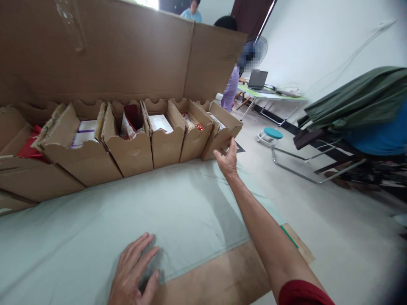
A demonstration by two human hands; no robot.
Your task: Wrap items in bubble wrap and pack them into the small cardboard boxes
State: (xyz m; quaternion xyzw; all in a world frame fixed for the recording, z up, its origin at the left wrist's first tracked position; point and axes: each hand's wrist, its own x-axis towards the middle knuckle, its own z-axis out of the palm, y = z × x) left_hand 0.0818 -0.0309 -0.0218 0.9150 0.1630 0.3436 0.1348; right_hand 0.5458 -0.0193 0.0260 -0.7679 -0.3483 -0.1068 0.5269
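Since the end box [220, 136] points lengthwise away at the far right of the green cloth [178, 199], its front's partly blocked by the nearer right hand [227, 161], kinda wide open, contact unclear.

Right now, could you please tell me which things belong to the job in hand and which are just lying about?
Likely part of the job:
- rightmost cardboard box, at the right hand
- other cardboard boxes
- pale cloth, near the left hand

Seemingly lying about:
- laptop
- teal stool
- dark green garment
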